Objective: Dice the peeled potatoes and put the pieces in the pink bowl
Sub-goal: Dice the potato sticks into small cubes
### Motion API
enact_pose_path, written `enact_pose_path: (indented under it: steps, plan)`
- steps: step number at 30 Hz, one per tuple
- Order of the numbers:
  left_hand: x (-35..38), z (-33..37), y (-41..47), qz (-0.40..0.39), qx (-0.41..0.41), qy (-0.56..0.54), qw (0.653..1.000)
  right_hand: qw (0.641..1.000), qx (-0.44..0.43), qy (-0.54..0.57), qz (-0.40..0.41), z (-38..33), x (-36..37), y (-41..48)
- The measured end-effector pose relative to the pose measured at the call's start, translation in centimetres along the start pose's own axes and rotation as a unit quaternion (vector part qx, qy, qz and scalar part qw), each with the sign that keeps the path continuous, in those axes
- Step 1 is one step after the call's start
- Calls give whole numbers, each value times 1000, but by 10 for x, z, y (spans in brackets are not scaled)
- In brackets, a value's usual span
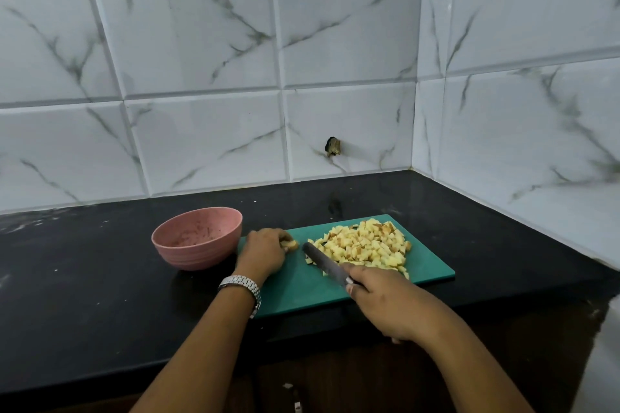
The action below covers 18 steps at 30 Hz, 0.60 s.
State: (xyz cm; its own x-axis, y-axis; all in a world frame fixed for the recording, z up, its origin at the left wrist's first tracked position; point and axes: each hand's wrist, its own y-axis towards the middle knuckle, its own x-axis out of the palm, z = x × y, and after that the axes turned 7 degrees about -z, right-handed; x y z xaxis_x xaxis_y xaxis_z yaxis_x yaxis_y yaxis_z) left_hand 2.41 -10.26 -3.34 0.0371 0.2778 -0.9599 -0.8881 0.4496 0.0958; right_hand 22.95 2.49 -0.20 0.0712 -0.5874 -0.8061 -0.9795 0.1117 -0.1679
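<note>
A green cutting board (432,265) lies on the black counter. A heap of diced potato (367,245) covers its far right part. My left hand (263,253) rests on the board's left end, fingers curled round a small potato piece (291,245). My right hand (385,302) grips the handle of a knife (323,261); the blade lies flat over the board, its tip pointing far-left beside the heap. The pink bowl (198,236) stands just left of the board, holding no potato.
The black counter (84,295) runs along a white marble-tiled wall (201,77) and meets a side wall at the right. A dark hole (332,146) marks the back wall. The counter's front edge is near my forearms.
</note>
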Motion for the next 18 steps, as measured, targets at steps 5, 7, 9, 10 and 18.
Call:
enact_pose_path:
  steps: [5,7,9,10,18]
  plan:
    - [-9,2,-11,-48,28,-82,995,1000,-20,4,15,2,3,5]
    - [-13,-4,-19,-53,20,-125,991,999,-41,1,13,1,8,6]
    - [-17,-7,-26,-52,9,-190,980,998,-55,-5,20,-1,14,5]
    - [-19,-8,-29,-53,5,-220,974,998,-59,-13,29,-2,17,5]
    - [-13,-5,-41,-86,67,-187,976,998,-36,-42,36,0,23,13]
